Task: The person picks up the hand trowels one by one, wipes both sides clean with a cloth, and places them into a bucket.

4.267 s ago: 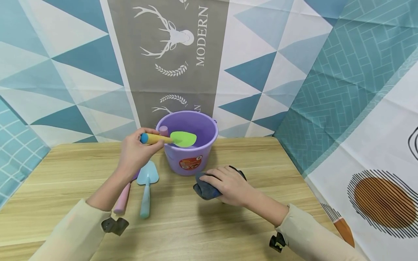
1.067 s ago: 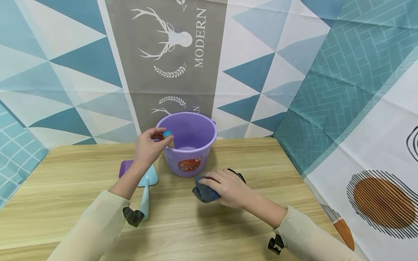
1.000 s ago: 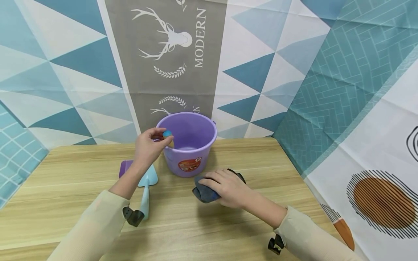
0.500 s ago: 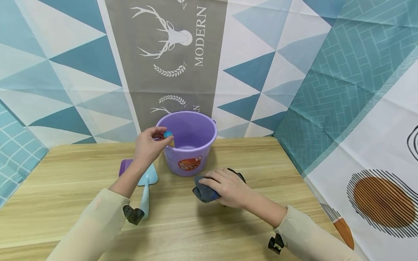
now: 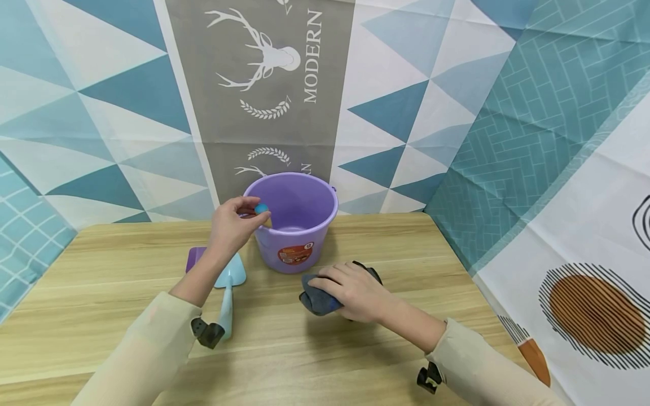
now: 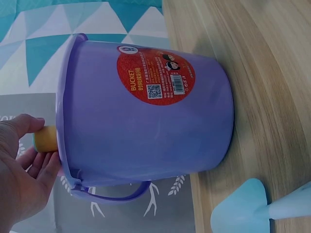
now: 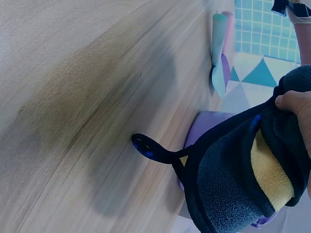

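Observation:
My left hand (image 5: 231, 228) pinches the yellow, blue-tipped handle (image 6: 46, 139) of a toy shovel at the left rim of the purple bucket (image 5: 290, 239). The handle points down inside the rim; the shovel's blade is hidden in the bucket. My right hand (image 5: 359, 293) grips a bunched dark grey-blue cloth (image 5: 320, 299) above the table, in front of the bucket and to its right. In the right wrist view the cloth shows a yellow inner side and a dark hanging loop (image 7: 150, 148).
A light blue toy shovel (image 5: 228, 299) lies on the wooden table (image 5: 284, 349), left of the bucket. Beside it is a purple toy shovel (image 5: 194, 258), partly covered by my left forearm. Patterned cloths (image 5: 391, 113) hang behind the table.
Since about four seconds ago, my left hand has moved right and lowered the shovel's green blade into the bucket, out of sight. Over the last second both hands stay almost still.

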Demonstrator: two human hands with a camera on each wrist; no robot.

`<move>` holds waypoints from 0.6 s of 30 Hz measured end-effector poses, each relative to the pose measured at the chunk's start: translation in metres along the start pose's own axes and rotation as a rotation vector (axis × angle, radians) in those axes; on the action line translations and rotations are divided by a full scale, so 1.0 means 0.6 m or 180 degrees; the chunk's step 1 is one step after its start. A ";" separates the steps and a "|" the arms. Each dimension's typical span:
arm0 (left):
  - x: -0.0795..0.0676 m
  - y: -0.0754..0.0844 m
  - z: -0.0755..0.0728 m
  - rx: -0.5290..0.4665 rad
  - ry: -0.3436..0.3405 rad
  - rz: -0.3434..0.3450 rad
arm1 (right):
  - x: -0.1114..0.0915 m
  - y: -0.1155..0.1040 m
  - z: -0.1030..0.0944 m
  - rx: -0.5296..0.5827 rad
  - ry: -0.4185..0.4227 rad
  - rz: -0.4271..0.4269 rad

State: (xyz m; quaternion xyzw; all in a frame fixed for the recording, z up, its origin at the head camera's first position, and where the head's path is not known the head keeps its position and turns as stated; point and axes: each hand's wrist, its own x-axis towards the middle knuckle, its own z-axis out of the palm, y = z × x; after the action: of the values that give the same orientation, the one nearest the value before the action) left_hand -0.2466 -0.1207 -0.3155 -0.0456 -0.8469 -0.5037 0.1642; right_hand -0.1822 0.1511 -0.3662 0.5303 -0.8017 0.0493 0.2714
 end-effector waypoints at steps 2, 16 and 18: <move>-0.001 0.000 -0.001 -0.0009 -0.0006 0.0004 | 0.000 0.000 0.001 -0.0006 -0.0010 -0.0009; -0.004 -0.001 -0.011 -0.0114 0.0032 0.0013 | 0.004 -0.003 -0.004 0.0027 -0.0081 -0.0061; -0.004 -0.001 -0.013 -0.0091 0.0034 0.0024 | 0.005 -0.003 -0.004 0.0034 -0.0098 -0.0072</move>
State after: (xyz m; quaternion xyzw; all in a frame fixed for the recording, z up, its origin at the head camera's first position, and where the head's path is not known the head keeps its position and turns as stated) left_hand -0.2424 -0.1275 -0.3136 -0.0485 -0.8386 -0.5153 0.1699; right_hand -0.1809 0.1490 -0.3633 0.5415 -0.7994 0.0423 0.2567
